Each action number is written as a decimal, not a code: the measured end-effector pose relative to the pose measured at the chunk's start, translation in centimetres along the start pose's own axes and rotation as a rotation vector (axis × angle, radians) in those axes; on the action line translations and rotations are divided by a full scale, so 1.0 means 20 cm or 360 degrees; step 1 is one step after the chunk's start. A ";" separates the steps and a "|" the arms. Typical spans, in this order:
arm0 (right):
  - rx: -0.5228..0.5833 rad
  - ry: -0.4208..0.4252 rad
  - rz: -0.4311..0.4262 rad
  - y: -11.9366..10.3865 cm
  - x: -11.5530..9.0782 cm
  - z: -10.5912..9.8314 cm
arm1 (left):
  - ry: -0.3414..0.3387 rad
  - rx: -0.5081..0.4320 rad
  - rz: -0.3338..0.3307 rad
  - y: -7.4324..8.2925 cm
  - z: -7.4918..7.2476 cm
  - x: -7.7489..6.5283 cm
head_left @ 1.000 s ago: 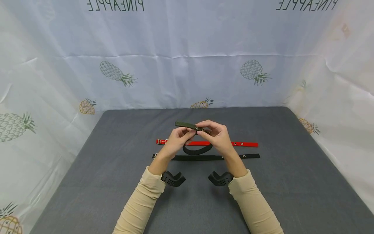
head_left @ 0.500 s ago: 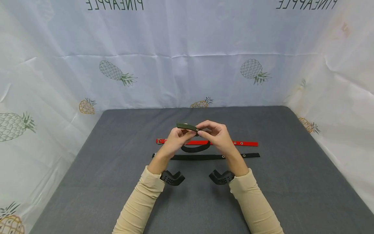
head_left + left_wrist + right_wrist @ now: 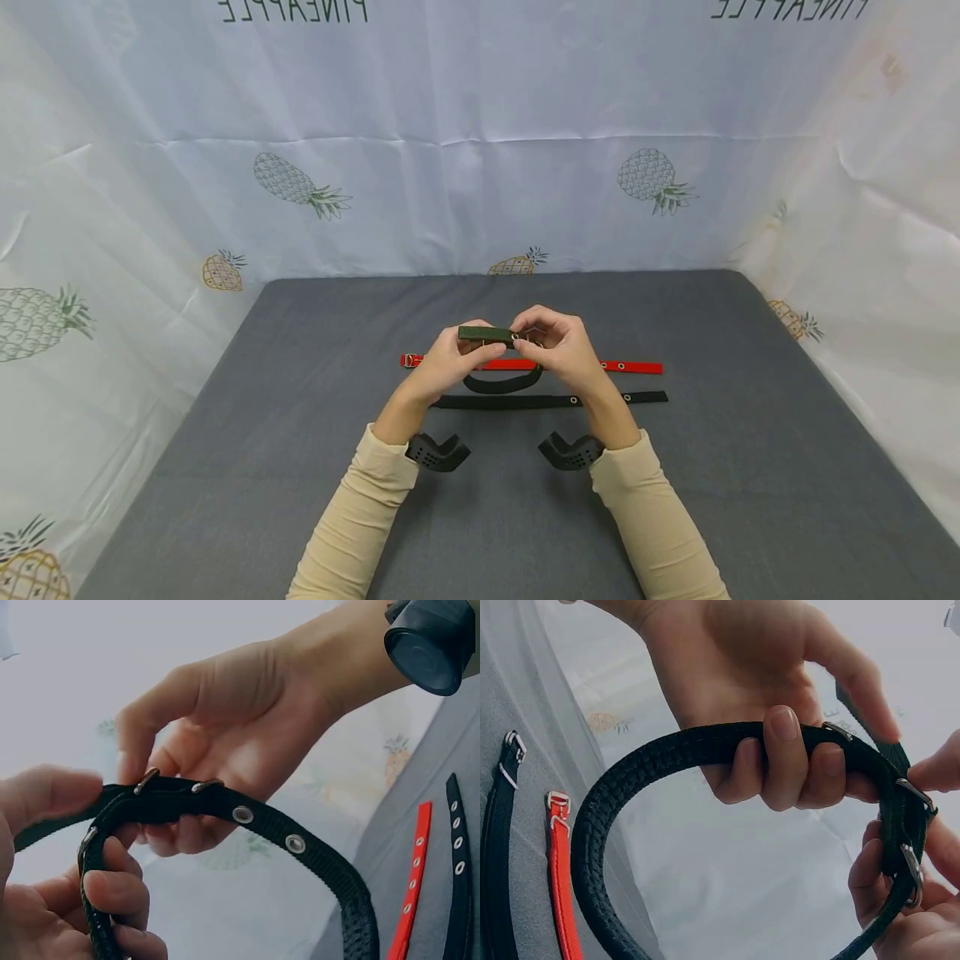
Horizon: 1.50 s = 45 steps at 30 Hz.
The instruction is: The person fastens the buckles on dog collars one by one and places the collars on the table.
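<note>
Both hands hold a dark green collar (image 3: 486,333), bent into a loop above the table. Its strap end lies over my left hand (image 3: 441,367). Fingers of that hand curl round the band in the right wrist view, while the thumb (image 3: 859,671) stretches along it. My right hand (image 3: 561,346) pinches the overlapped part, where metal fittings (image 3: 148,781) sit on the band. Metal eyelets (image 3: 295,844) show along the strap in the left wrist view. The lower part of the loop hangs between the hands.
Behind the hands a red collar (image 3: 633,367) with a buckle and eyelets lies flat on the grey table (image 3: 495,533). A black collar (image 3: 510,402) lies nearer, parallel to it, partly hidden by the wrists. A white pineapple-print curtain (image 3: 450,208) surrounds the far side.
The strap end has swung down to nearly level and a little right. My left thumb has dropped below it, and that hand has turned slightly. The right hand still pinches the collar.
</note>
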State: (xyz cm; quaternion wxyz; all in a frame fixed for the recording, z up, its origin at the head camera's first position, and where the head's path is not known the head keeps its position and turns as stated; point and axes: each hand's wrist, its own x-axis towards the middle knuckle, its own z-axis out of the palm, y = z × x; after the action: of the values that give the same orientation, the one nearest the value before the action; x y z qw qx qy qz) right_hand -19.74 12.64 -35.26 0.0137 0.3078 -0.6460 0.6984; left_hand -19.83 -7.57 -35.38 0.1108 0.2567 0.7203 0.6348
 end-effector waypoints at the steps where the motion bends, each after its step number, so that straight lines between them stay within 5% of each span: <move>1: 0.0007 0.0015 0.0006 0.00 0.00 0.00 | 0.0001 0.0007 -0.0023 0.01 0.00 0.00; 5: 0.0025 0.0020 0.0049 0.00 0.00 0.00 | 0.0021 -0.0002 -0.0069 0.01 -0.01 -0.01; 15: -0.0072 -0.0044 0.0320 -0.02 0.00 -0.01 | 0.0064 0.0006 0.0038 0.01 -0.01 -0.01; 22: -0.0003 -0.0067 0.0285 -0.02 0.00 -0.01 | 0.0078 0.0030 0.0004 0.02 -0.01 -0.02; 30: -0.0085 -0.0018 0.0265 0.00 0.00 -0.02 | 0.0062 0.0216 0.0094 -0.02 -0.04 0.00; 45: -0.0064 0.0031 0.0321 -0.03 0.00 -0.03 | 0.0133 0.0113 0.0178 -0.02 -0.03 0.01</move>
State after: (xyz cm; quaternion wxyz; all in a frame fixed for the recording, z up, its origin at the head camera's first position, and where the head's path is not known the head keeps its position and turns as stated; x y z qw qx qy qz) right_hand -19.72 13.18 -34.75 -0.0441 0.2341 -0.6875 0.6860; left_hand -20.35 -8.05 -35.62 0.0358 0.2735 0.7310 0.6242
